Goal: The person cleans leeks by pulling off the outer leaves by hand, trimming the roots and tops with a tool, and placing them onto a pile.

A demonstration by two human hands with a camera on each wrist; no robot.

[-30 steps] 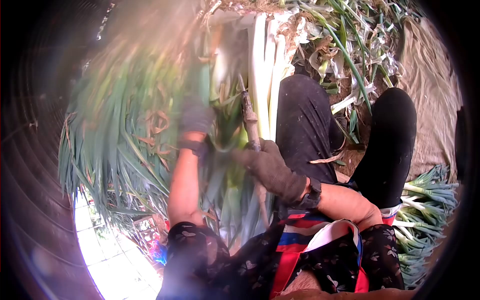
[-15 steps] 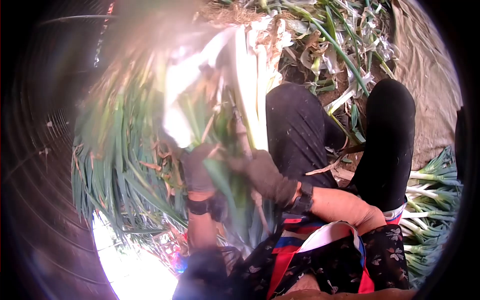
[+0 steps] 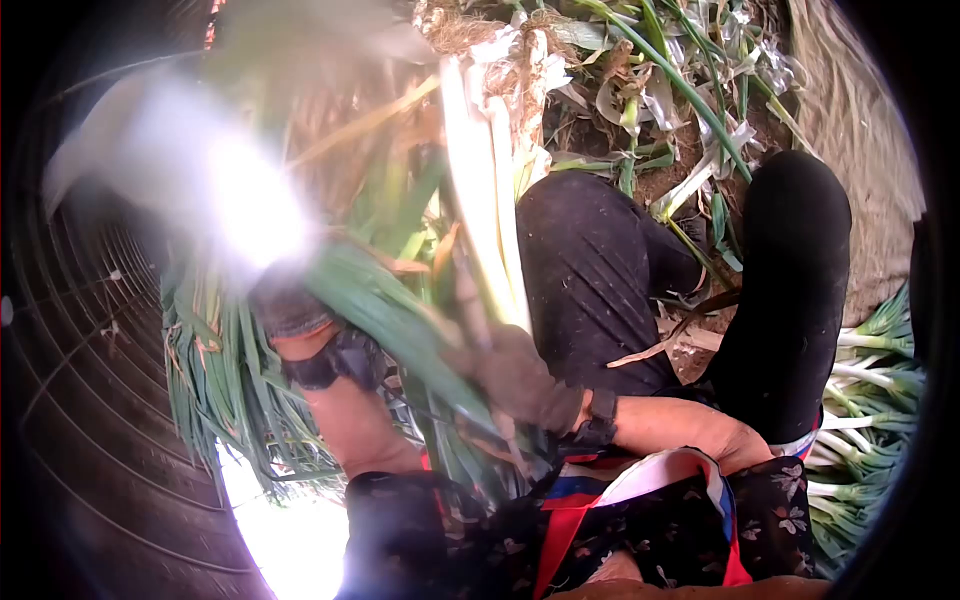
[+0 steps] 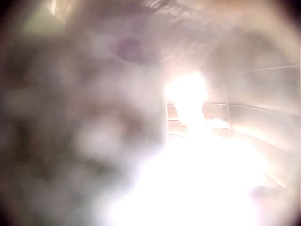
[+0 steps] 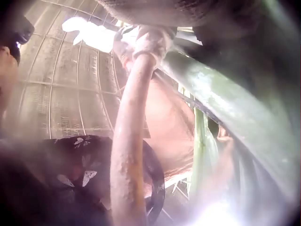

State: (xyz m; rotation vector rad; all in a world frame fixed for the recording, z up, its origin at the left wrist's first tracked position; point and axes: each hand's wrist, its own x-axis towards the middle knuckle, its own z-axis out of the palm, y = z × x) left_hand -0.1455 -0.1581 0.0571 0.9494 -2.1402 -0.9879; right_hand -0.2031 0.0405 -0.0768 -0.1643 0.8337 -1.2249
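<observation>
In the head view my gloved left hand (image 3: 285, 300), raised at the left, grips a large green onion. Its white shank (image 3: 250, 205) points up and left in a bright glare. Its green leaves (image 3: 385, 310) trail down to the right, passing beside my right hand (image 3: 515, 375). That gloved hand holds a thin, hose-like tool (image 3: 472, 300), blurred at its upper end. The right wrist view shows the tan hose (image 5: 129, 136) running down from the glove (image 5: 155, 12), with the green leaf (image 5: 221, 94) close beside it. The left wrist view is blurred and overexposed.
Long white onion shanks (image 3: 480, 170) lie against my dark-trousered leg (image 3: 590, 280). Leafy onions (image 3: 210, 350) hang in a heap at the left. Peelings (image 3: 650, 120) litter the ground ahead. More onions (image 3: 865, 430) lie at the right, and a ribbed wall (image 3: 80, 400) curves along the left.
My left hand moved down toward me, then swung out to the left with the onion, whose white shank now tilts up-left. My right hand stays near my lap, still holding the tool.
</observation>
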